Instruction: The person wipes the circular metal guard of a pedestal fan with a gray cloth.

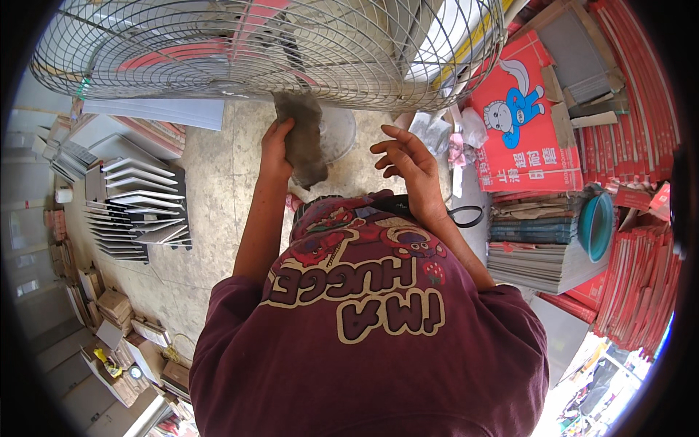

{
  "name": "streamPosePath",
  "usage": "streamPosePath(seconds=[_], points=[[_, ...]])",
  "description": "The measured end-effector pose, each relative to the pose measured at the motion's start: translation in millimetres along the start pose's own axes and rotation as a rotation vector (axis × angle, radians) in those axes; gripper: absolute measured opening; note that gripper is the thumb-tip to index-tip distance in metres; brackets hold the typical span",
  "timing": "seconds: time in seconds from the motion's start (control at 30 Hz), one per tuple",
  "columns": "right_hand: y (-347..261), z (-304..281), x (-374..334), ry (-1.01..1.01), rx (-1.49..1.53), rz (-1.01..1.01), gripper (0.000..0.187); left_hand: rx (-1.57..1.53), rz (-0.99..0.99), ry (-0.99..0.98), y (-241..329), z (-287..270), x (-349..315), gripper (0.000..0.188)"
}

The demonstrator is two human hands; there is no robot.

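Note:
My left hand [276, 151] is closed around the edge of a dirty grey-brown rag [304, 138], which hangs down in front of me. The rag's top end reaches the lower rim of a large fan [218, 89] with a round wire cage; I cannot tell whether they touch. Red blades show behind the wires. My right hand [409, 164] is raised to the right of the rag, apart from it. Its fingers are spread and slightly bent, with nothing in them.
A rack of sample tiles [142, 200] stands on the floor at left. At right are a red printed carton [517, 124], stacked tiles [531, 266], a teal basin [597, 227] and piles of red boxes [641, 284]. A round translucent thing [339, 135] lies below the fan.

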State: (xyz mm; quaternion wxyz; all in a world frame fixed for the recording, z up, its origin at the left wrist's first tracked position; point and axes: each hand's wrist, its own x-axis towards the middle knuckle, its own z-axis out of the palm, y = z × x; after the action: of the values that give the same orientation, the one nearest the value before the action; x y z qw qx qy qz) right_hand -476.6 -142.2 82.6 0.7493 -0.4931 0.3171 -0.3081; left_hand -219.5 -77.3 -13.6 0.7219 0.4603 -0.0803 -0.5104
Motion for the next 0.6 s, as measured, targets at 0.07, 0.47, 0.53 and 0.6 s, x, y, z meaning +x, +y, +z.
streamPosePath(seconds=[0.07,0.47,0.53,0.6], points=[[0,0,0,0.002,-0.001,0.001,0.035,0.043,-0.027,0.037,-1,7,-6,0.033],[0,-3,1,-0.01,-0.009,0.01,0.035,0.099,0.12,-0.088,44,66,-37,0.035],[0,-4,3,-0.036,0.002,-0.008,0.035,0.059,0.147,-0.14,48,74,-42,0.033],[0,0,5,-0.109,-0.009,-0.06,0.035,0.057,0.143,-0.148,49,79,-48,0.033]])
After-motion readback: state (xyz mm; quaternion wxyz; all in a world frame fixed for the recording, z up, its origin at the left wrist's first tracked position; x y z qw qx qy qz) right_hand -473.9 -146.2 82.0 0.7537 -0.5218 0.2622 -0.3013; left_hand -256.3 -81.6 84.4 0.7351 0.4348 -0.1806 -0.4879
